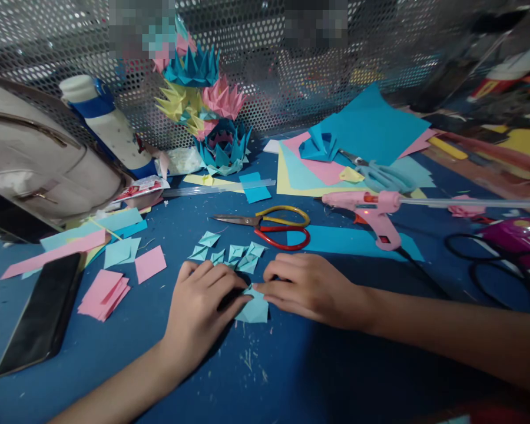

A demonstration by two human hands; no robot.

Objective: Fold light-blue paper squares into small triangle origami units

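A small light-blue paper square (255, 308) lies on the blue table, its top part folded or covered under my fingertips. My left hand (205, 297) is bent over its upper left side, with the thumb and fingers closed on the paper's edge. From the right, my right hand (311, 288) pinches the upper right edge between thumb and fingers. Several small folded light-blue paper pieces (237, 253) sit just beyond my hands. Behind them rest scissors (259, 221) with one yellow and one red handle loop.
A pink glue gun (371, 206) with a glue stick lies at right, its cord running off. Pink paper squares (103, 295) and a black phone (42, 312) lie at left. Paper lotus flowers (223, 147), a bottle (108, 126) and coloured sheets (371, 126) stand or lie at the back.
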